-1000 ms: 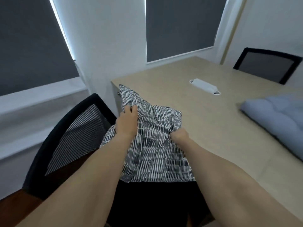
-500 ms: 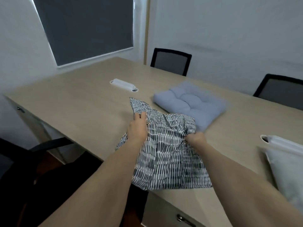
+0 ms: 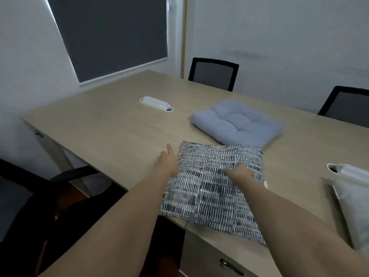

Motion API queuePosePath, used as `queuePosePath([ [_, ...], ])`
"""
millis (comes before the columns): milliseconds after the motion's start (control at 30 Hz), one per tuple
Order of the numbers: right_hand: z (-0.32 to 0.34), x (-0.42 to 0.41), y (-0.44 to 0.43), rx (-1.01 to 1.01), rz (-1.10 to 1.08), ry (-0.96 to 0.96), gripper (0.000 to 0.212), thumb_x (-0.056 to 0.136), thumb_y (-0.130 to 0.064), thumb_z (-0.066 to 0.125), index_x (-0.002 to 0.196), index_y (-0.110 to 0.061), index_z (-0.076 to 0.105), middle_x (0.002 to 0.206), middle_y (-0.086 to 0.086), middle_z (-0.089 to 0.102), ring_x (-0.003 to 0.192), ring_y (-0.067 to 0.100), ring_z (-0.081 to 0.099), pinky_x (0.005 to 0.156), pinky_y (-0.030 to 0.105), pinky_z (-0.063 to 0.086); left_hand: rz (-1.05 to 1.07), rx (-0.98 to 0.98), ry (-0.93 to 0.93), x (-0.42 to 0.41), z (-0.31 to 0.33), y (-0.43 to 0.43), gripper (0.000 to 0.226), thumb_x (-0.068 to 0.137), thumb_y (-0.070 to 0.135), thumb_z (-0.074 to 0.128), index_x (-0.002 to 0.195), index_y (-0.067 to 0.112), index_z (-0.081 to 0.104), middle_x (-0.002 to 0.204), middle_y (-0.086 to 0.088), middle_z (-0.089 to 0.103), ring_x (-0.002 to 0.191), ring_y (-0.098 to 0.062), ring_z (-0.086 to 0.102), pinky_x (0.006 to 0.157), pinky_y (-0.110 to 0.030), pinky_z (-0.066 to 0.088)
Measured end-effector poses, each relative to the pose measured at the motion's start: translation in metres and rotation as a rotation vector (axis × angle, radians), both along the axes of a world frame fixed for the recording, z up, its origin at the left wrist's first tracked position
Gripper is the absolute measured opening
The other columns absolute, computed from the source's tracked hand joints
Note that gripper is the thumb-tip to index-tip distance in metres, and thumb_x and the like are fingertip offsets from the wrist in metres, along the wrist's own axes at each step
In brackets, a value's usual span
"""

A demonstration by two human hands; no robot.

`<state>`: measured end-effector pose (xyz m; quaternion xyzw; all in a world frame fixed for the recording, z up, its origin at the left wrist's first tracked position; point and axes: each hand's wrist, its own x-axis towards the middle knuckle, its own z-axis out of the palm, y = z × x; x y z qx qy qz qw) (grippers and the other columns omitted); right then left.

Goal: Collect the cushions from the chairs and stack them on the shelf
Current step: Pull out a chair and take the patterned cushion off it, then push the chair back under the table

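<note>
- The patterned cushion (image 3: 211, 188) lay flat on the table (image 3: 111, 132), with its near corner hanging just over the table's near edge.
- The right hand (image 3: 238, 172) sat on the cushion's middle, fingers curled into the fabric.
- The left hand (image 3: 166, 163) lay at the cushion's left side over the table, fingers straight and holding nothing.
- The blue cushion (image 3: 239, 122) lay farther in on the table, just beyond the patterned one's far edge.
- Bare tabletop stretched away to the left.

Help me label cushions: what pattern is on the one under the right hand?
The cushion: rows of dark dashes on white; head view.
</note>
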<state>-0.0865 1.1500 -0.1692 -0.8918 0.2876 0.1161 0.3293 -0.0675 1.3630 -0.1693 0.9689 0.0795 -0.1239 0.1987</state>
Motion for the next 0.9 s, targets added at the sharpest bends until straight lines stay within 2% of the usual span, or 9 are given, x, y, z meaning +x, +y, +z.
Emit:
queuePosePath([
  [133,0.019,-0.009,0.068,0.004,0.115,-0.008,0.050,0.090,-0.035,0.061,0.120,0.003,0.053,0.121,0.020,0.056,0.113,0.034,0.056,0.088,0.036,0.048,0.077,0.059,-0.034,-0.022,0.029,0.077,0.085,0.095,0.019,0.049,0.153,0.009,-0.012,0.157,-0.020,0.014,0.143,-0.036,0.026,0.114,-0.041,0.028],
  [200,0.023,-0.017,0.105,0.036,0.182,-0.009,0.032,0.091,-0.029,0.058,0.086,0.002,0.053,0.089,0.016,0.055,0.095,0.027,0.053,0.076,0.033,0.043,0.120,0.076,-0.037,-0.037,0.041,0.120,0.083,0.096,0.018,0.048,0.153,0.009,-0.013,0.158,-0.020,0.011,0.143,-0.036,0.025,0.115,-0.041,0.027],
  [267,0.027,-0.028,0.149,0.039,0.272,-0.001,0.036,0.092,-0.025,0.054,0.067,-0.001,0.046,0.071,0.011,0.048,0.091,0.025,0.050,0.074,0.029,0.038,0.175,0.099,-0.041,-0.056,0.054,0.171,0.082,0.097,0.018,0.047,0.153,0.008,-0.013,0.158,-0.022,0.010,0.142,-0.037,0.026,0.114,-0.042,0.029],
  [333,0.027,-0.039,0.195,0.070,0.378,0.009,0.028,0.092,-0.020,0.053,0.092,0.006,0.062,0.095,0.017,0.063,0.103,0.030,0.058,0.079,0.029,0.042,0.223,0.122,-0.051,-0.078,0.065,0.229,0.084,0.096,0.019,0.047,0.152,0.007,-0.013,0.156,-0.024,0.012,0.140,-0.040,0.029,0.114,-0.043,0.032],
  [400,0.025,-0.053,0.236,0.090,0.460,0.017,0.039,0.090,-0.019,0.055,0.118,0.009,0.058,0.112,0.018,0.061,0.105,0.031,0.058,0.080,0.031,0.044,0.275,0.144,-0.027,-0.101,0.073,0.280,0.086,0.095,0.020,0.049,0.152,0.007,-0.014,0.155,-0.026,0.013,0.138,-0.042,0.031,0.112,-0.045,0.034],
  [567,0.012,-0.097,0.356,0.128,0.695,0.025,0.041,0.086,-0.022,0.061,0.120,0.001,0.059,0.110,0.017,0.062,0.107,0.033,0.060,0.082,0.036,0.051,0.497,0.289,-0.002,-0.186,0.085,0.406,0.089,0.091,0.023,0.056,0.153,0.007,-0.006,0.154,-0.026,0.017,0.137,-0.042,0.032,0.110,-0.048,0.036],
  [667,0.007,-0.122,0.414,0.259,0.783,0.119,0.044,0.087,-0.023,0.064,0.125,-0.003,0.054,0.100,0.012,0.055,0.094,0.027,0.056,0.083,0.037,0.049,0.622,0.304,0.007,-0.229,0.086,0.460,0.078,0.086,0.017,0.061,0.149,0.001,0.018,0.144,-0.025,0.035,0.130,-0.040,0.043,0.106,-0.046,0.042],
  [800,-0.003,-0.169,0.493,0.330,0.945,0.195,0.055,0.081,-0.025,0.071,0.131,-0.013,0.051,0.127,0.010,0.055,0.114,0.026,0.054,0.080,0.038,0.047,0.683,0.311,0.101,-0.286,0.081,0.506,0.049,0.092,0.016,0.056,0.133,-0.007,0.042,0.133,-0.024,0.052,0.121,-0.037,0.054,0.095,-0.037,0.046],
  [900,-0.011,-0.205,0.536,0.314,1.174,0.242,0.076,0.076,-0.021,0.077,0.142,-0.017,0.040,0.142,0.008,0.046,0.127,0.028,0.047,0.082,0.038,0.045,0.657,0.260,0.151,-0.318,0.069,0.519,0.041,0.097,0.017,0.045,0.131,-0.004,0.050,0.135,-0.020,0.054,0.123,-0.033,0.053,0.098,-0.035,0.044],
])
